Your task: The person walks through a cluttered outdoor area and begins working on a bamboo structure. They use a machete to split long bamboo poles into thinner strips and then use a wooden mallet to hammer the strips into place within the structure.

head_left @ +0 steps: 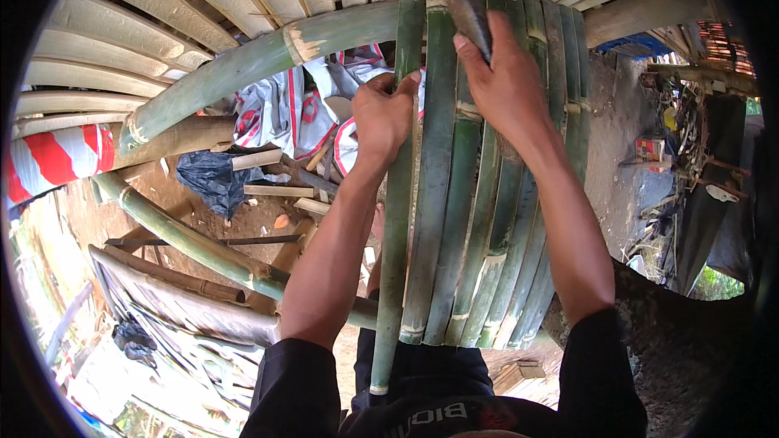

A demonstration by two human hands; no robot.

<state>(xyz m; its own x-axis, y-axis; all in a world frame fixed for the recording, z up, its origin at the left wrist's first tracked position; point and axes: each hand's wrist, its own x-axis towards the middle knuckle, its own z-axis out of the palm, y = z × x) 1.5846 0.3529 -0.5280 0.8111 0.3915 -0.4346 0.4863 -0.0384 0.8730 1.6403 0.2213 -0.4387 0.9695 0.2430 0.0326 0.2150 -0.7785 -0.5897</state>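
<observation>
Split green bamboo slats (458,219) lie side by side in front of me, running lengthwise away from my body. The leftmost bamboo slat (394,259) reaches nearer to me than the others. At its far part, my left hand (385,120) is closed, thumb and fingers pinched against the slat's surface; whatever is between the fingertips is too small to make out. My right hand (507,81) grips the dark handle of a hammer (468,12) above the slats. The hammer's head is smeared by motion at the top edge.
A thick bamboo pole (243,61) crosses beneath the slats, with pale split strips (122,20) beyond. White-and-red sheeting (284,109), a black plastic bag (215,182) and wood offcuts lie below on the left. Another bamboo pole (187,231) slants toward me. Clutter lines the right side.
</observation>
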